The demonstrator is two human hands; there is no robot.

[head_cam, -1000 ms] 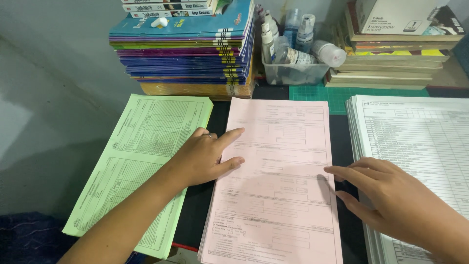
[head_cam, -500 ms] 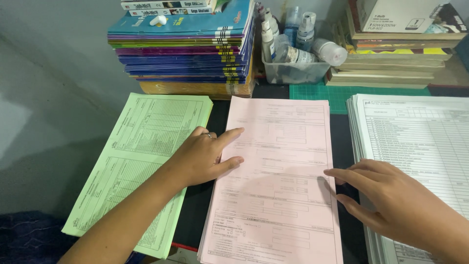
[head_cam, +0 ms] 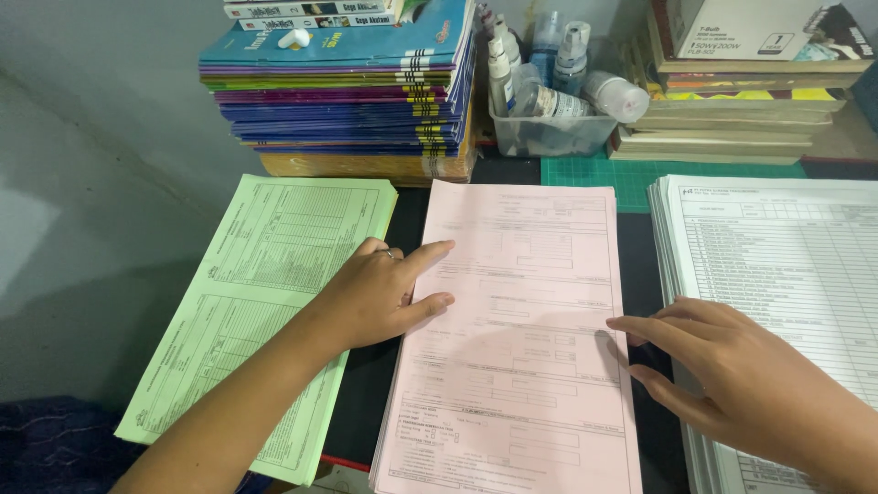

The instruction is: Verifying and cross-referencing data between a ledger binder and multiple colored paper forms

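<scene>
Three stacks of printed forms lie side by side across the dark table top, squared to one another as though laid out for working through sheet by sheet; the stack of pale pink printed forms (head_cam: 517,338) sits in the middle and runs down to the near edge, the stack of light green printed forms (head_cam: 265,311) lies slightly askew toward the left edge, and the thicker stack of white printed forms (head_cam: 786,274) lies toward the right edge; the left hand (head_cam: 384,293) comes in from the near left corner, forearm crossing the green sheets, palm down and resting flat where the pink stack's left margin begins, its fingers loosely apart and extended, clamped on nothing, and a ring shows on one finger; it looks to me as if that hand is steadying the pile; the right hand (head_cam: 732,384) enters from the near right corner and lies over the gap between the pink and white stacks, fingers spread and pointing left, fingertips (head_cam: 622,325) touching the top pink sheet near its right margin, gripping nothing that I can see; along the far edge stand a tall pile of blue and purple softcover books (head_cam: 338,91), a clear plastic tub of small bottles (head_cam: 549,128) and another pile of books with a white cardboard box on top (head_cam: 741,101); a green cutting mat (head_cam: 631,174) shows beneath them.
</scene>
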